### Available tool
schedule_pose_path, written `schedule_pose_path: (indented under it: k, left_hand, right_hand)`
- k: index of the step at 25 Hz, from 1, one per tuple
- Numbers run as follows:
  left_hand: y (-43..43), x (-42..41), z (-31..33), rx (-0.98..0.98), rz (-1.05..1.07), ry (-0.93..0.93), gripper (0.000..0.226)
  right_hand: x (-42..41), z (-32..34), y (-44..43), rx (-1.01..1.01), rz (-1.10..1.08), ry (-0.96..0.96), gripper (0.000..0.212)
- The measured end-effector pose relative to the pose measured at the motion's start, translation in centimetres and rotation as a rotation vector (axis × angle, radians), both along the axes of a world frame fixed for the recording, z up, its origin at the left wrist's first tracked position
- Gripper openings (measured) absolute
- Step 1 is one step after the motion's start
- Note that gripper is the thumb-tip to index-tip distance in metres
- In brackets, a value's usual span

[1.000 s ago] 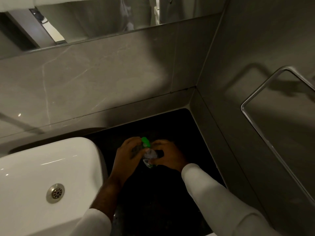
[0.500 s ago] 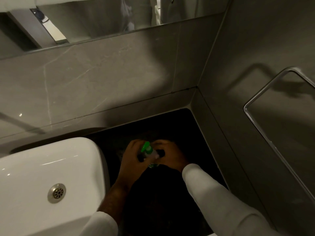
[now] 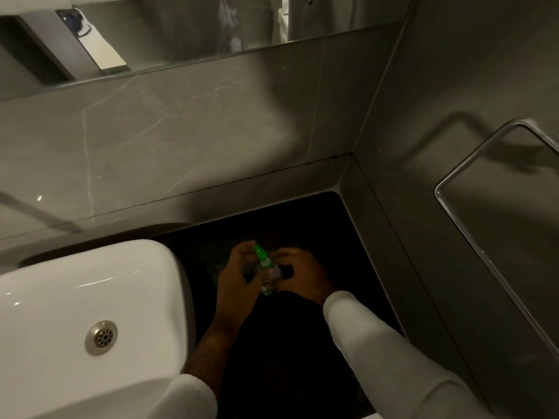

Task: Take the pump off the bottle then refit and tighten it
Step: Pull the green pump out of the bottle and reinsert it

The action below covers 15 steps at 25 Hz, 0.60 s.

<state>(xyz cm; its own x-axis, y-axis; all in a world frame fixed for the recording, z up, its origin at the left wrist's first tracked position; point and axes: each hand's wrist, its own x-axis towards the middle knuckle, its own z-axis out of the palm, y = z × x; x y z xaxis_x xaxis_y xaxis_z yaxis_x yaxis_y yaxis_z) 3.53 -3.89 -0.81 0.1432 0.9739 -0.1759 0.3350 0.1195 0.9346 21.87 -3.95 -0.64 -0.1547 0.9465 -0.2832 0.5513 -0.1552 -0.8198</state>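
Observation:
A small clear bottle with a green and white label stands on the black counter, between my two hands. Its green pump sticks up at the top, nozzle pointing up-left. My left hand curls around the pump and neck from the left, fingers at the pump collar. My right hand holds the bottle body from the right. The dim light hides whether the pump is seated or loose on the neck.
A white basin with a metal drain lies close on the left. Grey tiled walls meet in a corner behind the counter. A chrome towel rail projects from the right wall. A mirror runs along the top.
The green pump head has turned slightly and my left fingers have shifted their hold around it. Both hands and the bottle stay at the same spot on the counter.

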Motion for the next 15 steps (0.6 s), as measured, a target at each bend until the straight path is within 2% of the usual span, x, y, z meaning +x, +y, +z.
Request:
schedule_pose_path:
  k: [2, 4, 6, 8, 12, 15]
  left_hand:
    - [0.0, -0.2, -0.2, -0.046, -0.104, -0.055, 0.075]
    - [-0.4, -0.2, 0.0, -0.068, -0.094, -0.096, 0.080]
    - [-0.6, 0.1, 0.0, -0.024, 0.029, -0.047, 0.072]
    - [-0.4, -0.1, -0.2, 0.061, 0.049, 0.035, 0.064]
    - [-1.0, -0.2, -0.7, 0.012, -0.077, -0.069, 0.067]
    - [-0.9, 0.5, -0.3, 0.057, 0.026, -0.032, 0.059]
  right_hand:
    - [0.2, -0.1, 0.1, -0.001, 0.008, 0.017, 0.048]
    - [0.1, -0.4, 0.1, -0.020, -0.022, 0.009, 0.047]
    - [-0.1, -0.6, 0.1, -0.038, -0.048, 0.003, 0.047]
    - [-0.2, -0.9, 0.0, -0.026, -0.030, 0.017, 0.051]
    - [-0.1, -1.0, 0.1, -0.047, -0.093, 0.020, 0.047]
    - [-0.8, -0.9, 0.2, -0.082, -0.124, -0.021, 0.047]
